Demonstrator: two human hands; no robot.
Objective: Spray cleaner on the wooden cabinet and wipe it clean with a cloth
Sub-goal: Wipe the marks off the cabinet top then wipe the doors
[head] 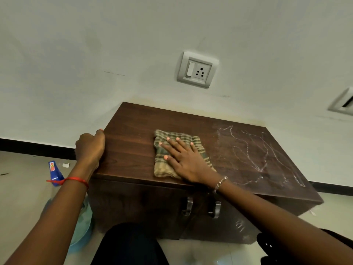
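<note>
Two hands rest on the wooden cabinet (133, 150). Right hand (183, 159) lies flat, fingers spread, pressing the checked cloth (177, 138) near the top's middle. Left hand (90, 148) curls over the left edge. White streaks (257, 155) mark the right side. A spray bottle (54, 171) stands on the floor (21, 188), left.

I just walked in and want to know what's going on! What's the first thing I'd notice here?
Probably the white squiggly scribbles on the right half of the dark wooden cabinet. Next, the right hand pressed flat on a checked cloth in the middle of the top, while the left hand grips the cabinet's left edge. A blue spray bottle stands on the floor to the left.
</note>
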